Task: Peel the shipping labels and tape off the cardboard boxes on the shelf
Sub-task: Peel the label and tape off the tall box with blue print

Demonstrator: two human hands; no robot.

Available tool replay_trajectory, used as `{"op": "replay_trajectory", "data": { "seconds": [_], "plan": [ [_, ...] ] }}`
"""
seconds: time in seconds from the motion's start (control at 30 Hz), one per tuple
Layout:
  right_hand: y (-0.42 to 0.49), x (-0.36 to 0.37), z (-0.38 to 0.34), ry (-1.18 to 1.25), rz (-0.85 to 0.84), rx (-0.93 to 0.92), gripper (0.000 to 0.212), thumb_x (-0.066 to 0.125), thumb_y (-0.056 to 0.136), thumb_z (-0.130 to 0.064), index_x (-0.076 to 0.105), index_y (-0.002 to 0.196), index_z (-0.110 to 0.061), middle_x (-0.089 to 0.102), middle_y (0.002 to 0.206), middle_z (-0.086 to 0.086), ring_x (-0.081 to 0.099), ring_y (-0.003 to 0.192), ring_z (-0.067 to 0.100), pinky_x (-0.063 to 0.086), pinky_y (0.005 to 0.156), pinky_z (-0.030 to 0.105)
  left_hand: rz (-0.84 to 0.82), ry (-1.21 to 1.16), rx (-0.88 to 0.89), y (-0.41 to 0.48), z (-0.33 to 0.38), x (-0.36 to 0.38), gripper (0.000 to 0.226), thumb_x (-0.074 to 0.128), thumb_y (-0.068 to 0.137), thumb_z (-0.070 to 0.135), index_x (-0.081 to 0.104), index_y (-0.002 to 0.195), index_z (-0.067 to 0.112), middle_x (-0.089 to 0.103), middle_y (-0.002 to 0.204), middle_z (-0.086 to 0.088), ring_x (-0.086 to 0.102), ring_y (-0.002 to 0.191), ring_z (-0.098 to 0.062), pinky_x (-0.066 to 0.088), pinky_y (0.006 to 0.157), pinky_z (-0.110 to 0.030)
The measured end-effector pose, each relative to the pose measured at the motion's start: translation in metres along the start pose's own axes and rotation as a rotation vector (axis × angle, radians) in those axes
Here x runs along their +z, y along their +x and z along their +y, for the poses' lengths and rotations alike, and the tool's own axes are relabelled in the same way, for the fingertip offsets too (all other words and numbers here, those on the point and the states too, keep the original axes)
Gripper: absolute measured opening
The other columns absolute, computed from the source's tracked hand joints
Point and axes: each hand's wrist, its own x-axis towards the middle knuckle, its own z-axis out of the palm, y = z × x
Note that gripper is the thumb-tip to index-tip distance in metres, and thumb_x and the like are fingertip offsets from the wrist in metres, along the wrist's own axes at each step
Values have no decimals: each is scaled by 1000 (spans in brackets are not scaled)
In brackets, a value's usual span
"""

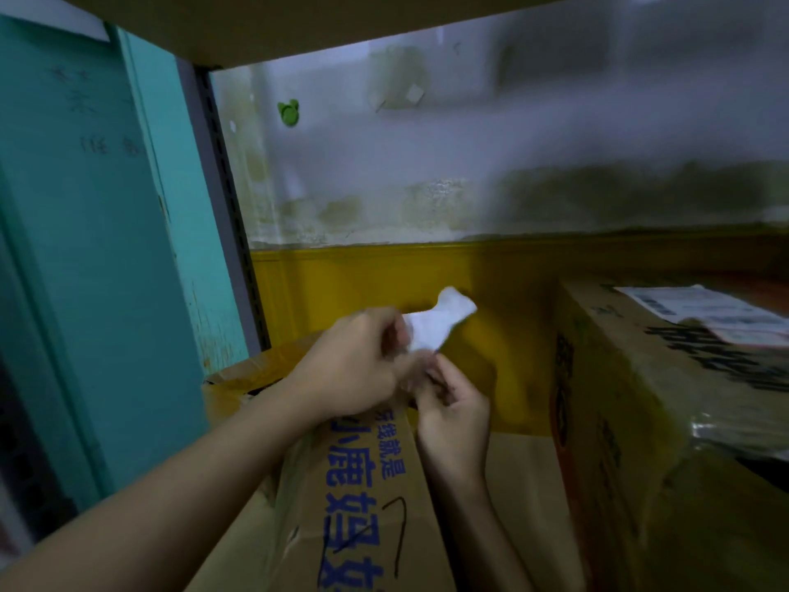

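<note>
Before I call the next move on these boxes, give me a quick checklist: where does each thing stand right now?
1. The peeled label is off the box with blue print: ok, held above it.
2. The left hand pinches the peeled label: ok.
3. The right hand grips its lower end: cannot tell, blurred.
4. The shipping label is off the right box: not ok, it lies on top.
5. Tape gone from the box with blue print: cannot tell.

Crumpled label (439,322), centre: white. Tan box (363,484) at 6 o'clock: blue characters, 1 black pen stroke. Brown box (640,420) at 3 o'clock: black lettering, white-and-grey printed label (700,309). Teal panel (85,249) at 9 o'clock. Yellow band (384,284), stained whitish wall (469,164) at 12 o'clock; green sticker (288,113) at 11 o'clock.
</note>
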Motion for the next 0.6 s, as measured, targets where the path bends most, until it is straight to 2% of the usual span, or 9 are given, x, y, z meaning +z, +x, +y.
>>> {"op": "replay_trajectory", "data": {
  "seconds": [0.07, 0.1, 0.2, 0.3, 0.4, 0.5, 0.6],
  "plan": [
    [0, -1, 2, -58, -15, -34, 23, 61, 93, -7, 74, 96, -26, 73, 90, -3, 68, 87, 11, 54, 76, 29, -43, -81, -57, -2, 7, -2, 35, 76, 80, 49, 61, 83, 17, 65, 66, 10, 57, 59, -2, 43, 55, -21],
    [0, -1, 4, -72, -20, -44, 21, 61, 93, -8, 76, 99, -22, 72, 93, 0, 68, 88, 11, 54, 76, 28, -32, -108, -83, -3, 9, -2, 38, 77, 78, 50, 61, 82, 15, 65, 64, 9, 58, 57, -3, 43, 53, -20],
    [0, 0, 3, -44, 16, -41, 19, 66, 90, -7, 76, 99, -20, 71, 95, -2, 67, 86, 4, 52, 73, 22, 6, -133, -177, -5, 6, -2, 30, 74, 84, 44, 64, 83, 16, 69, 73, -1, 62, 65, -13, 48, 62, -35],
    [0, 0, -1, 58, 9, 3, 28, 68, 87, -2, 69, 106, -24, 73, 92, -3, 68, 82, 2, 52, 71, 16, 1, -325, -286, -10, 3, -3, 14, 67, 93, 26, 67, 83, 15, 71, 77, -9, 62, 66, -17, 50, 65, -39],
    [2, -1, 0, 86, -3, 72, 28, 69, 86, -4, 66, 108, -22, 73, 87, -3, 70, 81, 7, 53, 71, 18, -13, -378, -332, -18, -2, -4, 25, 63, 96, 24, 66, 84, 3, 68, 79, -21, 59, 65, -23, 46, 63, -37],
    [1, -1, 0, 42, -39, 96, 22, 69, 87, -6, 71, 106, -16, 73, 85, -7, 70, 78, 4, 55, 70, 19, 17, -333, -344, -23, -7, -4, 30, 60, 97, 27, 65, 84, 1, 66, 81, -22, 57, 64, -23, 46, 64, -37],
    [0, -2, -1, -49, -28, 60, 17, 70, 87, -11, 73, 102, -17, 72, 84, -11, 68, 78, 0, 56, 70, 19, 6, -375, -357, -24, -7, -5, 33, 61, 97, 28, 64, 87, -3, 65, 82, -24, 58, 66, -28, 46, 65, -39]
  ]
}}
